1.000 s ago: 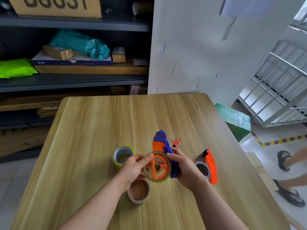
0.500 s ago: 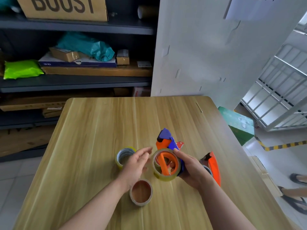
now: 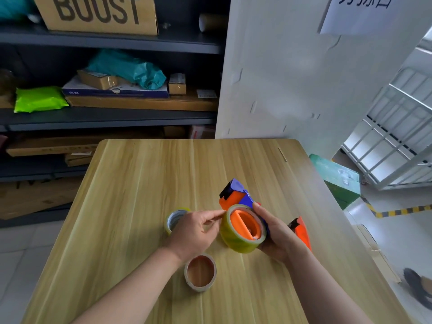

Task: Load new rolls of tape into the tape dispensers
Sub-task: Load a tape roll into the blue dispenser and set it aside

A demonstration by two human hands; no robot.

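While both hands work above a pale wooden table point(image 3: 140, 183), the right hand point(image 3: 278, 235) grips a tape dispenser point(image 3: 236, 195) from its right side. Its thumb lies along the upper edge and its fingers curl round behind. The left hand point(image 3: 194, 230) reaches in from the left. Its forefinger and thumb tips meet in a pinch at the left rim of the roll of tape point(image 3: 233, 237), and its other fingers are curled. Whether a loose end of tape lies between the fingertips is too small to tell. The two hands are close, with only the roll between them.

Large dark letters on a cardboard box point(image 3: 100, 12) on the top shelf read "BOOST". A white paper sheet point(image 3: 369, 15) on the wall carries dark characters, cut off at the top edge and unreadable.

The tape dispenser is blue and orange, held just above the table near its middle, nose pointing away. The yellowish, see-through roll of tape sits on its round orange hub.

A second dispenser point(image 3: 301, 231), orange, lies just behind the right hand. A brown roll point(image 3: 200, 272) lies flat below the left wrist, and a third roll point(image 3: 174, 217) peeks out behind the left hand.
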